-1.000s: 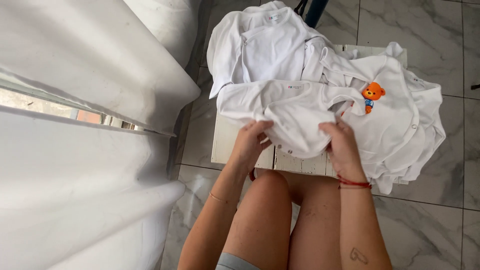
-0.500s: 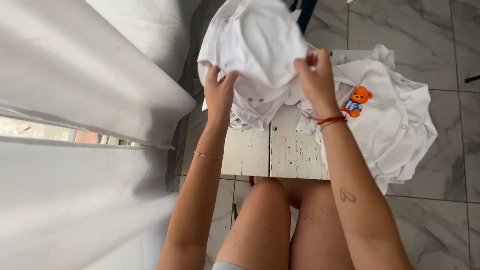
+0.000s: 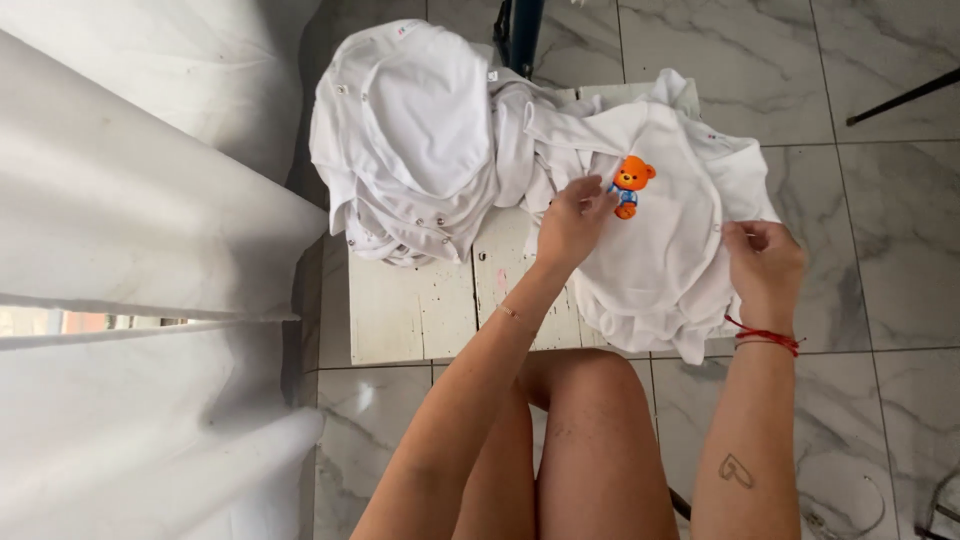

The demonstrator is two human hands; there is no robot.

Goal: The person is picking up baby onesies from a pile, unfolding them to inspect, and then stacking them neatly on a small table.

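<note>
From the head view, looking straight down past the person's knees, a small white-painted bench (image 3: pixel 420 300) stands on the marbled floor (image 3: pixel 880 180), its paint chipped along the near edge.

The left hand (image 3: pixel 572 222) rests on a white baby bodysuit (image 3: pixel 660 240) that lies spread over the right half of the bench, its lower part hanging past the near right corner. The fingers pinch the cloth just beside an orange bear patch (image 3: pixel 630 184) on the chest, so this grip is narrow and closed on fabric. The right hand (image 3: pixel 765 262) holds the same garment at its right edge, fingers curled in on a fold, with a red thread bracelet (image 3: pixel 765 335) at the wrist.

I judge the bodysuit to be very light, soft and limp: it sags wherever it is unsupported and would crumple rather than keep a shape. It is not slippery and not fragile. The sensible places to take it are the side seams or shoulders, both hands apart, so that it hangs flat.

A heap of more white garments (image 3: pixel 420 140) with snap fasteners sits on the far left corner of the bench, touching the bodysuit's sleeve. No container is in sight. White drapery (image 3: pixel 130 250) fills the left side.
</note>
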